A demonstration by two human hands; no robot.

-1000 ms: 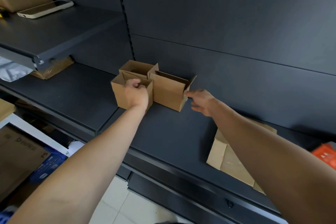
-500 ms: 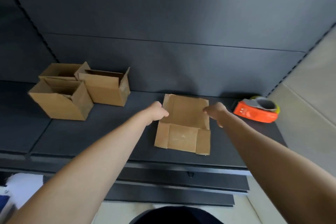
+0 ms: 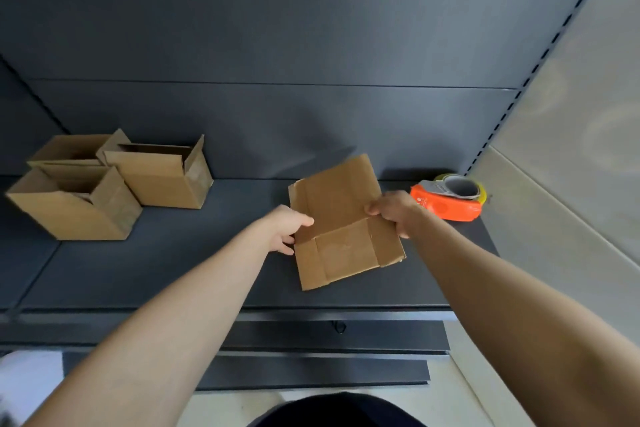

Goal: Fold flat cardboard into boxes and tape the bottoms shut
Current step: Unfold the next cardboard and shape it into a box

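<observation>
Above the dark shelf (image 3: 173, 270), left hand (image 3: 287, 229) and right hand (image 3: 394, 213) each pinch one side edge of the tilted flat cardboard (image 3: 337, 198); press both inward evenly to square it (tape dispenser (image 3: 446, 203) lies near).

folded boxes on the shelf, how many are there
3, all at the left of the shelf: front box, back box behind it, right box beside them. Another could hide behind. The flat cardboard isn't counted.
</observation>
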